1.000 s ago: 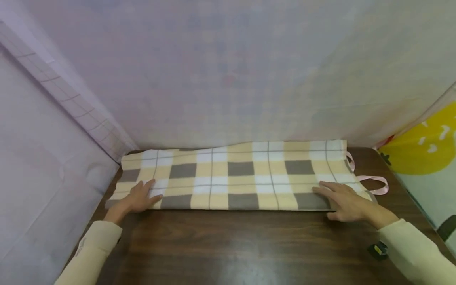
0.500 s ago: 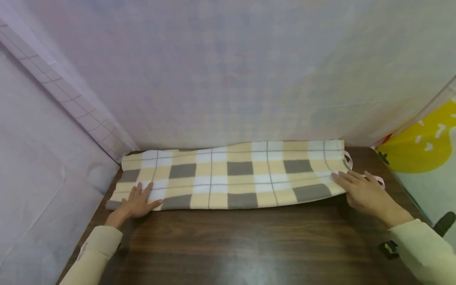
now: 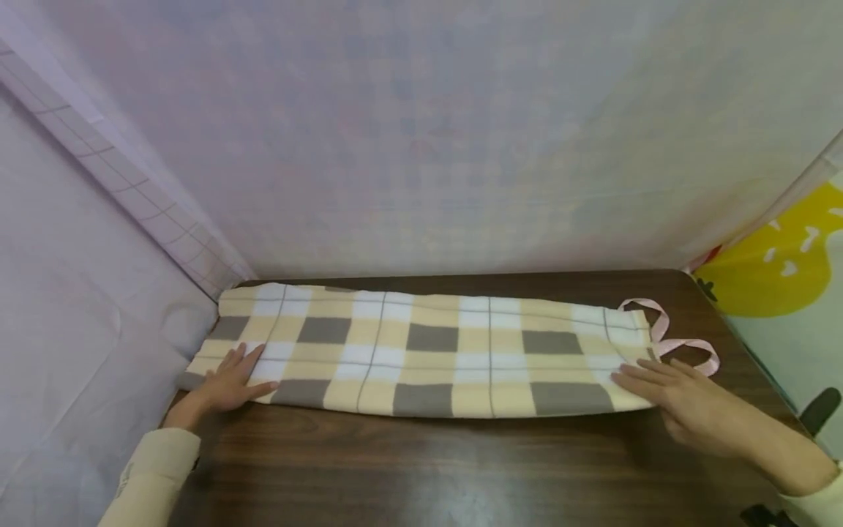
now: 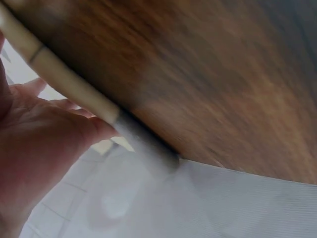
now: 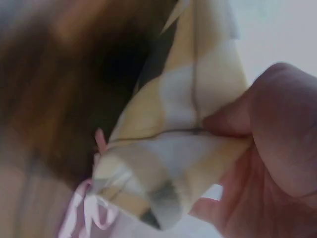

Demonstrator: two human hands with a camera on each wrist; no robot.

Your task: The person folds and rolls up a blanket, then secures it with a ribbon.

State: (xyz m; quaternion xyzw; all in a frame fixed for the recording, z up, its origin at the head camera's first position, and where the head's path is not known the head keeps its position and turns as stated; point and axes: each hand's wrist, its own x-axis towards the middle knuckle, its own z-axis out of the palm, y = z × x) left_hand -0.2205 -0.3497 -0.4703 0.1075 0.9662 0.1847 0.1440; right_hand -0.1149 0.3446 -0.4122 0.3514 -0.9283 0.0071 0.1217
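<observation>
A long, folded checked blanket in cream, white and grey lies across the table. At its front left corner my left hand rests with spread fingers; the left wrist view shows its palm against the blanket's front edge. At the opposite end is my right hand. Up close in the right wrist view, its thumb and fingers pinch the blanket's edge, and the cloth bunches there. Pink ribbon straps loop out of the right end.
The brown wooden table extends in front of the blanket, with a narrow strip behind it. Pale sheeting hangs at the back and left. To the right hangs a sheet with a yellow print, and a black object shows beyond the table edge.
The blanket has shifted toward me, uncovering table along the back, and its right end has come nearer. My left hand has moved left and nearer; my right hand has moved right and nearer.
</observation>
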